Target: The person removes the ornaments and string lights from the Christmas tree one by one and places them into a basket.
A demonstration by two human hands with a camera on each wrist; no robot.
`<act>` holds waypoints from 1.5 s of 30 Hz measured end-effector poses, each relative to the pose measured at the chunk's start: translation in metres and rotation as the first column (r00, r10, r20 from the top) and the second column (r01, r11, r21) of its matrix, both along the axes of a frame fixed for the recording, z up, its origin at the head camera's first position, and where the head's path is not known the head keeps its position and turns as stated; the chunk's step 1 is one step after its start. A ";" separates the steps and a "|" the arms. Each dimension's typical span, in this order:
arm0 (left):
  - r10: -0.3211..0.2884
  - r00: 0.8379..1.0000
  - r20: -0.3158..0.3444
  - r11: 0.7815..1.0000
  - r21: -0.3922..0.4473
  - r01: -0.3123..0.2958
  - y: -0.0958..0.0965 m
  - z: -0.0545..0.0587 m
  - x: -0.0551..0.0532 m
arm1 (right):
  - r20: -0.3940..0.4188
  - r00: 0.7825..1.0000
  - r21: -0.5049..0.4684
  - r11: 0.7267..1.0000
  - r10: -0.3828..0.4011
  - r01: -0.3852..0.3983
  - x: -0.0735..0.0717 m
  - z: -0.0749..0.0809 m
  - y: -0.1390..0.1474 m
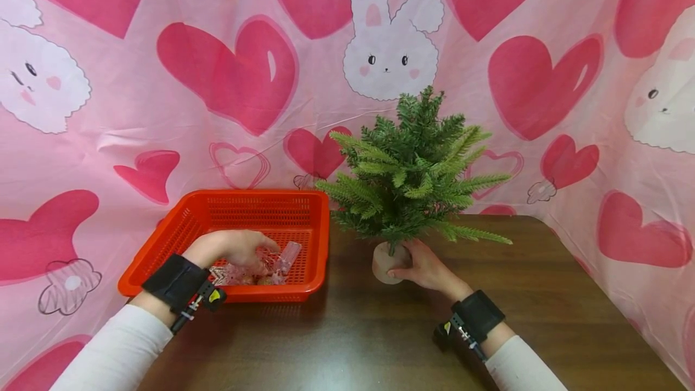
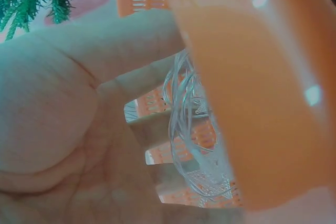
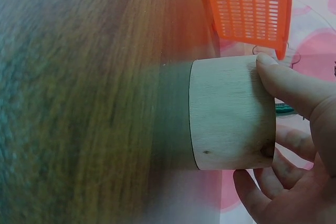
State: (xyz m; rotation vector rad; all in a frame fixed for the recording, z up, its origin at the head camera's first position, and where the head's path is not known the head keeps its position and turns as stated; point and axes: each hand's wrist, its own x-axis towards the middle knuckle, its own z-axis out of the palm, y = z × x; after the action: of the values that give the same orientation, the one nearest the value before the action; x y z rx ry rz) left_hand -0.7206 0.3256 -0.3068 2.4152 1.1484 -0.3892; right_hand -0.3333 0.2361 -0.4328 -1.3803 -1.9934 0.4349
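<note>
My right hand holds the round wooden base of a small artificial Christmas tree, thumb and fingers around its side. In the right wrist view, the thumb presses the top edge of the pale wooden base, which stands upright on the table. My left hand reaches down into the orange-red plastic basket. In the left wrist view, its fingers are fairly straight and spread beside a loose coil of clear wire; the basket's rim hides the fingertips.
A clear pinkish cylinder, pink decorations and small brownish pieces lie in the basket. The brown wooden table extends in front and right. A pink cloth with hearts and rabbits hangs close behind. Green branches spread above the right hand.
</note>
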 end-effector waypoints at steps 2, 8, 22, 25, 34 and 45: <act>0.009 1.000 0.007 1.000 -0.009 -0.009 -0.001 0.000 0.000 | 0.002 1.000 0.002 1.000 0.000 0.000 0.000 0.000 0.000; 0.005 0.999 0.043 0.999 0.037 -0.006 -0.004 0.002 0.000 | -0.009 1.000 0.004 1.000 0.002 -0.002 0.000 0.000 0.002; -0.061 0.977 0.204 0.964 0.266 0.005 -0.004 0.004 -0.001 | 0.043 0.998 0.038 0.998 -0.046 0.044 0.004 -0.001 0.003; -0.058 0.968 0.242 0.953 0.301 -0.018 -0.004 0.002 -0.003 | 0.067 0.995 0.041 0.997 -0.074 0.071 0.006 -0.001 0.004; -0.055 0.944 0.324 0.924 0.375 -0.075 -0.007 0.001 -0.005 | 0.052 0.991 0.060 0.991 -0.126 0.123 0.021 0.003 0.007; -0.016 0.933 0.359 0.909 0.395 -0.136 -0.004 0.001 -0.005 | 0.058 0.989 0.018 0.991 -0.133 0.132 0.039 0.003 0.013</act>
State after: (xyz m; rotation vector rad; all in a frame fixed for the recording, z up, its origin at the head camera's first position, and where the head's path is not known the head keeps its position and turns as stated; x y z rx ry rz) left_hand -0.7256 0.3221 -0.3056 2.6427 1.2265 0.3441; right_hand -0.2944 0.2488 -0.4294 -1.5223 -1.9333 0.3227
